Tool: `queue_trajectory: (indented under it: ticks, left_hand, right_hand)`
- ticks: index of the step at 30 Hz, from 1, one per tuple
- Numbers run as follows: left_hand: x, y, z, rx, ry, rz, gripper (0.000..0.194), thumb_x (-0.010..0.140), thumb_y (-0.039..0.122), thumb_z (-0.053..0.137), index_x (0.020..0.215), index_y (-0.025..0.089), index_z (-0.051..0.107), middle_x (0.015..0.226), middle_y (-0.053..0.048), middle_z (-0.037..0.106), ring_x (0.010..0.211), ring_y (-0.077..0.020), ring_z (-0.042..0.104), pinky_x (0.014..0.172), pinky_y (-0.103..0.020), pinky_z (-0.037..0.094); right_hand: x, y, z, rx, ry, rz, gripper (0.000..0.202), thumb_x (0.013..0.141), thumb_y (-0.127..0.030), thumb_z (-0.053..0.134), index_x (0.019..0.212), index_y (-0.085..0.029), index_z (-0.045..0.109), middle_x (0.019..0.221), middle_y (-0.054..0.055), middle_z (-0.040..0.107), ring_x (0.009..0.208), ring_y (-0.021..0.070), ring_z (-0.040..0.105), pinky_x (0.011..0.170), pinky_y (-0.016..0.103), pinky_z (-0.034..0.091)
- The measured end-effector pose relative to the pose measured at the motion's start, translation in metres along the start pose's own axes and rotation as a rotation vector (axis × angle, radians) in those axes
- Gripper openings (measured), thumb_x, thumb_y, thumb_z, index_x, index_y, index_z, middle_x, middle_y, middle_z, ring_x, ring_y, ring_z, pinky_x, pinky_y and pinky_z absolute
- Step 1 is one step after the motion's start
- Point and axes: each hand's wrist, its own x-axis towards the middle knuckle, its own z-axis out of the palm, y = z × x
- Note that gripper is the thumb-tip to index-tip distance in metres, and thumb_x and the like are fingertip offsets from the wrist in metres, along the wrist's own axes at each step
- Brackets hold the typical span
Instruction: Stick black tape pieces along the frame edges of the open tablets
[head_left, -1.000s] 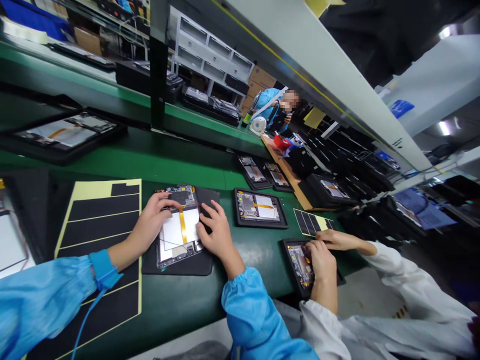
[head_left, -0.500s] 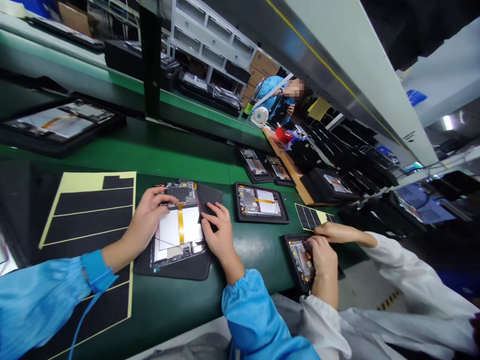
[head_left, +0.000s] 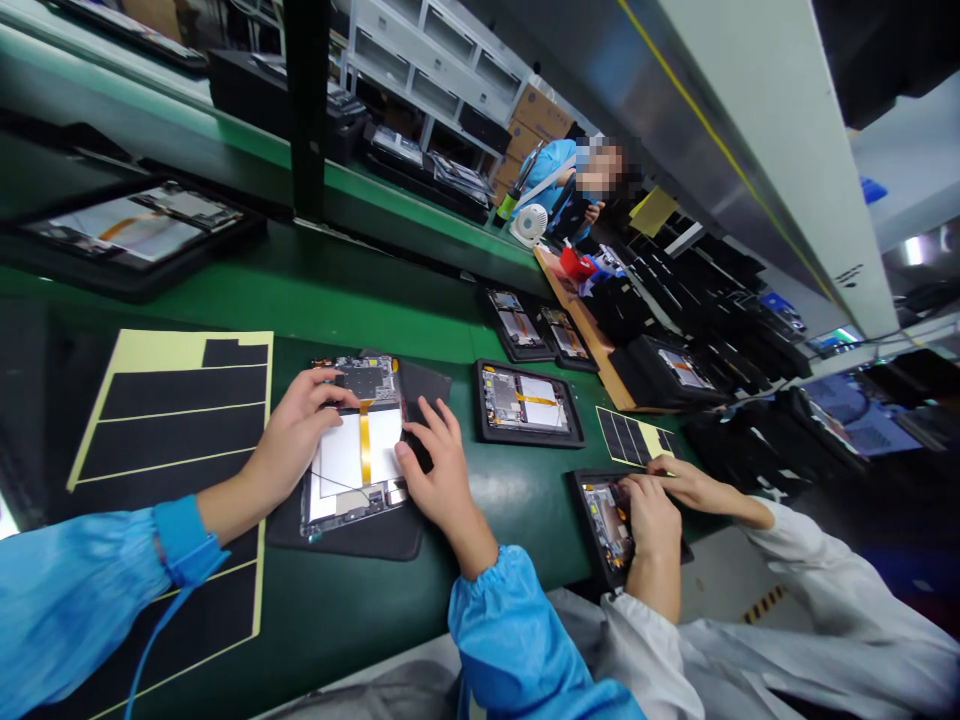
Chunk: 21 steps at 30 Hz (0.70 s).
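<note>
An opened tablet (head_left: 384,437) lies in front of me, its circuit board at the top, white battery below and an orange ribbon cable down the middle. Beneath it is a black mat (head_left: 397,540). My left hand (head_left: 289,430) rests over the tablet's upper left, fingers stretched out and apart, tips on the board and battery edge. At the right edge is my right hand (head_left: 442,470), fingers spread, thumb on the battery's side. I see nothing held in either hand. A yellow sheet with black adhesive pieces (head_left: 180,400) lies left of the tablet.
To the right a co-worker's hands (head_left: 654,515) work on another opened tablet (head_left: 609,525). A tablet in a black tray (head_left: 529,402) sits between us. Farther back are more trays (head_left: 514,328), a wooden strip (head_left: 577,330) and a white fan (head_left: 529,225). Another tablet (head_left: 139,230) is at left.
The view has shifted slightly. My right hand has slid a little, its thumb now farther over the battery's right side. My left hand stays about where it was on the tablet.
</note>
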Motion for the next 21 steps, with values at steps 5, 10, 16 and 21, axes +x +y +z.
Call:
queue_trajectory:
  ticks: [5,10,16,21]
  left_hand:
    - [0.0,-0.001,-0.001,0.002,0.006,0.014,0.06,0.052,0.031,0.07,0.109,0.023,0.056,0.087,-0.002,0.074,0.1,-0.0285,0.065,0.086,-0.036,0.047]
    - [-0.007,-0.009,-0.002,-0.041,0.08,0.032,0.059,0.055,0.03,0.071,0.112,0.024,0.056,0.097,-0.002,0.076,0.108,-0.0291,0.065,0.089,-0.036,0.047]
    - [-0.014,-0.012,-0.001,-0.166,0.153,0.004,0.066,0.052,0.029,0.076,0.113,0.026,0.053,0.095,0.0,0.078,0.11,-0.0274,0.066,0.097,-0.036,0.046]
    - [-0.016,-0.006,0.002,-0.253,0.142,-0.027,0.066,0.05,0.03,0.079,0.111,0.024,0.056,0.095,-0.003,0.08,0.11,-0.0268,0.067,0.104,-0.038,0.046]
  right_hand:
    - [0.002,0.005,0.006,0.054,-0.089,0.086,0.048,0.103,-0.041,0.064,0.147,-0.023,0.069,0.172,0.009,0.046,0.166,0.0359,0.029,0.132,0.062,0.033]
    - [-0.008,0.015,0.009,0.135,0.066,0.255,0.059,0.106,-0.043,0.053,0.158,-0.016,0.059,0.168,0.014,0.051,0.162,0.0319,0.039,0.133,0.056,0.035]
    - [-0.022,0.002,0.028,0.279,0.064,0.29,0.052,0.099,-0.039,0.062,0.146,-0.017,0.071,0.173,0.016,0.043,0.166,0.034,0.032,0.133,0.058,0.031]
    - [-0.026,-0.003,0.047,0.649,0.452,0.598,0.061,0.086,-0.043,0.071,0.143,-0.019,0.067,0.176,0.016,0.036,0.164,0.0328,0.036,0.133,0.052,0.031]
